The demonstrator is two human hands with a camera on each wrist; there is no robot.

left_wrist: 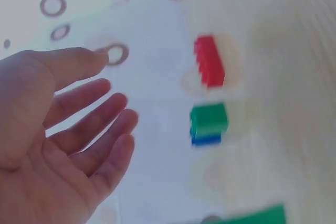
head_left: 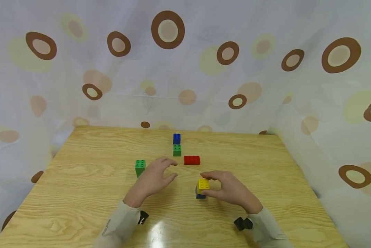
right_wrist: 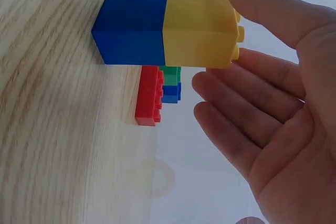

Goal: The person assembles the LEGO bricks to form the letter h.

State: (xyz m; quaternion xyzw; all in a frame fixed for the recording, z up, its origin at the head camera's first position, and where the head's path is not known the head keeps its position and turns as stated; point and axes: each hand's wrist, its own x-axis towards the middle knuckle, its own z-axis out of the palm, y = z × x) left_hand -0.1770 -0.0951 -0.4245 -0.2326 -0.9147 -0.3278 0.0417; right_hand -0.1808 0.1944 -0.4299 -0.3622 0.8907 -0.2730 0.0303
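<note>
My right hand [head_left: 230, 187] is at a yellow brick [head_left: 203, 184], which sits on top of a blue brick [head_left: 200, 196], forming a small upright stack on the table. In the right wrist view the thumb is at one side of the yellow brick [right_wrist: 199, 30] and the index finger goes behind it; the other fingers lie loosely bent. My left hand [head_left: 152, 177] hovers with relaxed fingers and holds nothing. Just left of it stands a green brick [head_left: 140, 167], partly hidden by the hand.
On the wooden table [head_left: 80, 199], a long red brick [head_left: 192, 160] lies beyond the hands. Behind it are a small green brick [head_left: 177, 150] and a blue brick [head_left: 177, 138], close together. A patterned cloth [head_left: 185, 75] hangs along the table's back and right side.
</note>
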